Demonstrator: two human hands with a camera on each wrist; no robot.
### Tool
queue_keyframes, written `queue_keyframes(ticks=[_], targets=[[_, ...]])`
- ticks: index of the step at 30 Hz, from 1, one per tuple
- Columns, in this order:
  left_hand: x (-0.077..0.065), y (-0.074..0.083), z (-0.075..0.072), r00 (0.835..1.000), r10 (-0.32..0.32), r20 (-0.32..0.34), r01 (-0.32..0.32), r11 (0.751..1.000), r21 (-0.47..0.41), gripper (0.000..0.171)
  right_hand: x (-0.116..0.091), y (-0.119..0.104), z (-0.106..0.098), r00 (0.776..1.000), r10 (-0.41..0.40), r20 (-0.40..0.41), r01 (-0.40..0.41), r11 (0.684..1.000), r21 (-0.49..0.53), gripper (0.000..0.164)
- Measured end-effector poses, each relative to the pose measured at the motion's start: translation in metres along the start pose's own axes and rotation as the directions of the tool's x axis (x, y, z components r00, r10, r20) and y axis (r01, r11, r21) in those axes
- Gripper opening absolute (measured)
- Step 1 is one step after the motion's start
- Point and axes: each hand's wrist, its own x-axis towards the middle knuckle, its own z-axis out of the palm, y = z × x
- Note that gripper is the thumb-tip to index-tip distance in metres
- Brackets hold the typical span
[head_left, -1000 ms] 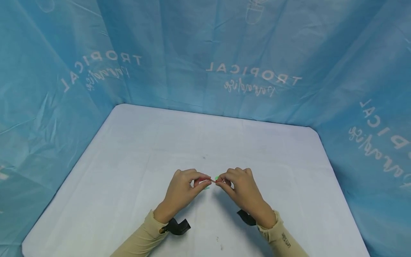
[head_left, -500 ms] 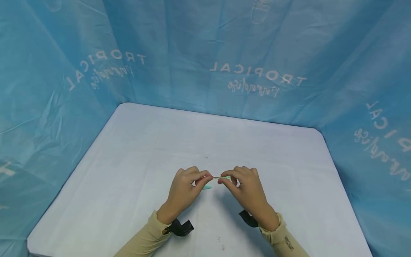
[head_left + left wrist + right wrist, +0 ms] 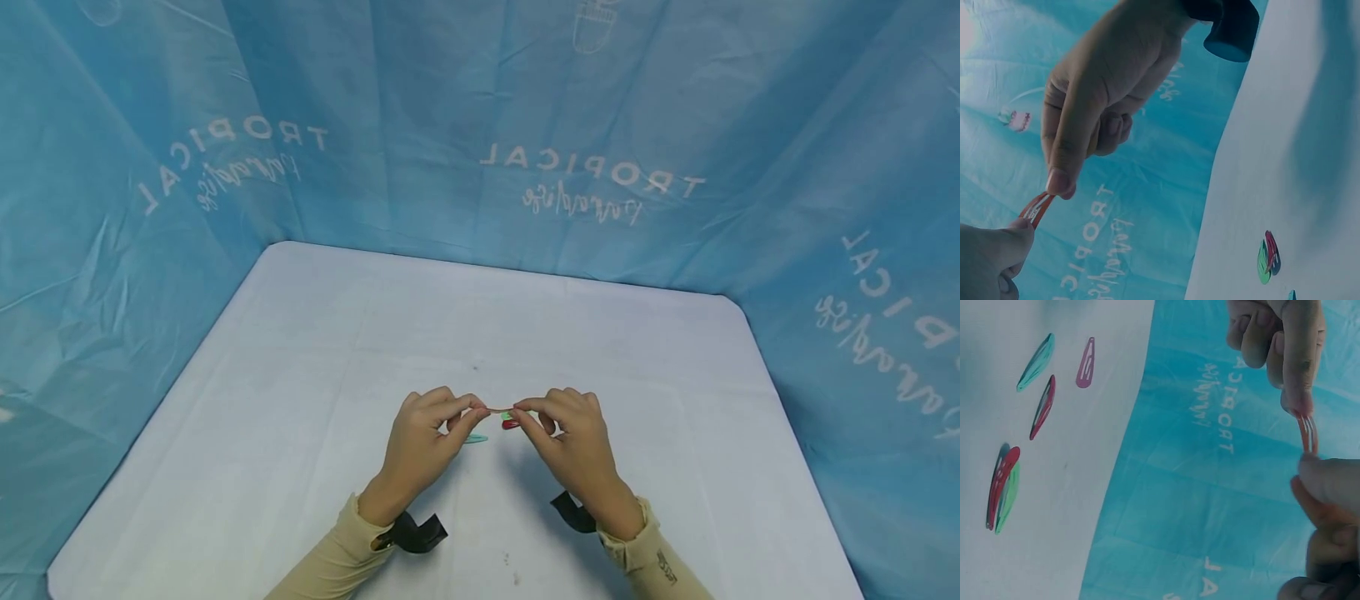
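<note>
Hairclip in orange spans the air above the surface; we pinch one end with our left hand, the other with our right hand, presumably for steadiness. On the surface, red clip and green clip overlap.

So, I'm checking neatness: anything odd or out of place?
The slim red hair clip and slim green hair clip lie bunched, unlike the separate slim teal one. White lettering on the blue curtain reads backwards.

There are six hair clips (one held), two hands.
</note>
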Motion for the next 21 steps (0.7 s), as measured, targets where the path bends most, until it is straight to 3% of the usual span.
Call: queue_keyframes(ticks=[5, 15, 21], targets=[[0.001, 0.003, -0.002, 1.000, -0.011, -0.021, 0.011, 1.000, -0.019, 0.028, 0.001, -0.004, -0.003, 0.997, -0.047, -0.057, 0.050, 0.998, 0.042, 0.007], [0.003, 0.008, -0.005, 0.999, -0.020, -0.043, 0.018, 0.999, -0.042, 0.006, 0.003, -0.008, -0.003, 0.984, -0.111, -0.139, 0.125, 0.987, 0.100, 0.007], [0.004, 0.012, -0.005, 0.998, -0.026, -0.059, 0.023, 0.998, -0.051, 0.008, 0.002, -0.009, -0.002, 0.984, -0.115, -0.133, 0.128, 0.987, 0.095, 0.007]])
